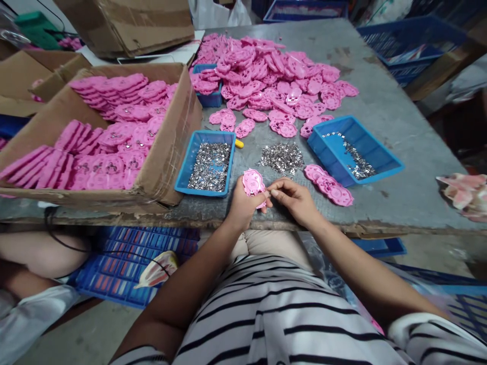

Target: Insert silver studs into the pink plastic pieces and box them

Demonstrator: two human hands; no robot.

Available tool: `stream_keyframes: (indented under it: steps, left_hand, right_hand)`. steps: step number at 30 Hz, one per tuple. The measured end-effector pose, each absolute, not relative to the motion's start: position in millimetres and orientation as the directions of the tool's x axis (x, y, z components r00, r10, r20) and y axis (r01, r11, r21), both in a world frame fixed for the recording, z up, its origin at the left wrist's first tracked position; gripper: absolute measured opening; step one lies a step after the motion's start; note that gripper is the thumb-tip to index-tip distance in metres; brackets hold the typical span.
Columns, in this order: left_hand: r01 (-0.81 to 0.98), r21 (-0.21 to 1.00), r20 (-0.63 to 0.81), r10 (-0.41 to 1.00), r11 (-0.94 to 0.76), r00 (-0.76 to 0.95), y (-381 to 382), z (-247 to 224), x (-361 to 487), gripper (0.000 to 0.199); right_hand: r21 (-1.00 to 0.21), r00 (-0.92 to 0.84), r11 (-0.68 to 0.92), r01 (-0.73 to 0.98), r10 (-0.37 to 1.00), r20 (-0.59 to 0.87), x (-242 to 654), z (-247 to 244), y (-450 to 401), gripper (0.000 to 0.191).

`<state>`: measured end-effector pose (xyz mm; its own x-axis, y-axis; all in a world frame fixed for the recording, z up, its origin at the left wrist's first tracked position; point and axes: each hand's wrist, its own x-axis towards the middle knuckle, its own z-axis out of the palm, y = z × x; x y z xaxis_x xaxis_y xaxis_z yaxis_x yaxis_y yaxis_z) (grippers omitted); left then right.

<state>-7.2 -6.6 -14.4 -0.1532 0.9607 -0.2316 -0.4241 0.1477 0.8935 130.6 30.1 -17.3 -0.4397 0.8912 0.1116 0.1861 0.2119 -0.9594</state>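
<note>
A pink plastic part (253, 182) with a scalloped edge is gripped in my left hand (242, 204), thumb across its lower end. My right hand (294, 198) is closed in a pinch at that lower end; what its fingertips hold, if anything, is too small to make out. Just beyond my hands lies a heap of small metal pieces (282, 157). To the left, a blue tray (181, 177) holds more of them. On the right a tilted blue bin (327, 159) contains some too, and a short row of pink parts (330, 185) lies beside it.
A large cardboard box (167, 137) packed with pink parts stands on the left. A big pile of pink parts (262, 71) covers the back of the grey table (395, 167). A small yellow object (239, 144) lies by the tray. Another person's leg (41, 253) is at lower left.
</note>
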Motion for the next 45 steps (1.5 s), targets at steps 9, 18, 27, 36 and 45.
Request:
stream_keyframes:
  steps: [9,18,27,36,45]
  left_hand:
    - [-0.432,0.893,-0.222,0.960,0.128,-0.173,-7,-17,-8,0.052]
    - [-0.432,0.888,-0.258,0.949,0.159,-0.180,-5,-13,-7,0.049]
    - [-0.410,0.900,-0.269,0.931,0.152,-0.246,-5,-11,-3,0.045]
    - [-0.379,0.917,-0.249,0.920,0.123,-0.303,-4,-12,0,0.039]
    - [-0.405,0.908,-0.232,0.936,0.110,-0.266,-6,-15,-2,0.046]
  right_hand:
    - [-0.833,-0.409,0.461,0.306,0.854,0.322,125,-16,28,0.014]
    - [-0.759,-0.377,0.530,0.379,0.837,0.396,122,-17,23,0.014]
    - [-0.974,-0.248,0.142,0.179,0.964,0.095,121,-16,22,0.019]
    - [-0.922,-0.250,0.236,0.308,0.955,0.160,117,-14,22,0.026]
    - [-0.888,-0.348,0.318,0.332,0.916,0.198,119,-16,27,0.018]
